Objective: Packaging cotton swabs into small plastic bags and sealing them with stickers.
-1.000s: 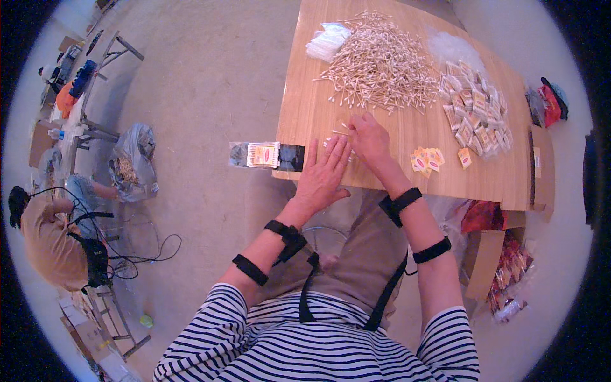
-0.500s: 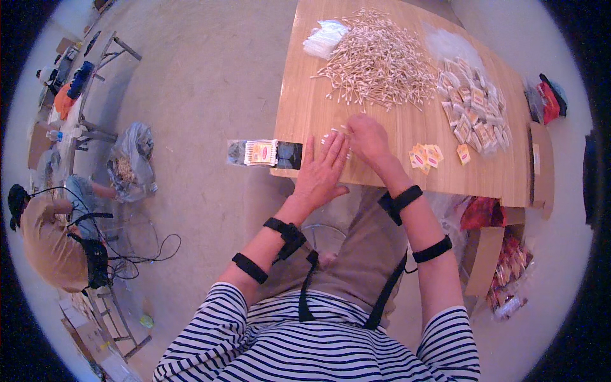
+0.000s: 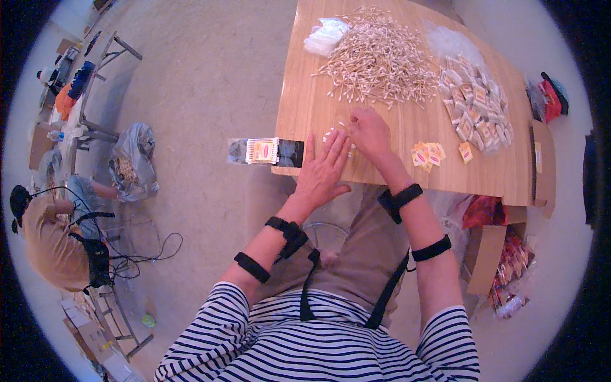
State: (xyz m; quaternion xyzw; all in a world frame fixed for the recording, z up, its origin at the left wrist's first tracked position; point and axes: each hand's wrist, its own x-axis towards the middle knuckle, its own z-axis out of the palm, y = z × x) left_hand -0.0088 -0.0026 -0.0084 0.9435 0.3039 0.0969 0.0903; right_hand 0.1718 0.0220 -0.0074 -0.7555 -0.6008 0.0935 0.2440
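My left hand (image 3: 323, 170) lies flat at the table's near edge, fingers stretched out and resting over a few cotton swabs (image 3: 328, 134). White swab tips show around its fingertips; the rest of them is hidden. Right beside it, my right hand (image 3: 371, 135) is closed with its fingers curled in a pinch. What those fingers hold, if anything, is too small to make out. Left of my left hand, a packet of cotton swabs (image 3: 261, 151) with a yellow-orange label sits on a dark strip reaching past the table's corner.
A large heap of loose cotton swabs (image 3: 385, 60) covers the wooden table's (image 3: 299, 83) far part, beside clear plastic bags (image 3: 326, 36). Filled packets (image 3: 474, 105) are piled at right; yellow cards (image 3: 428, 154) lie nearer. Another person (image 3: 57, 248) sits at far left.
My right hand has shifted slightly up and to the right, away from the left fingertips, and more of the swabs between the hands shows. My left hand has stayed nearly in place.
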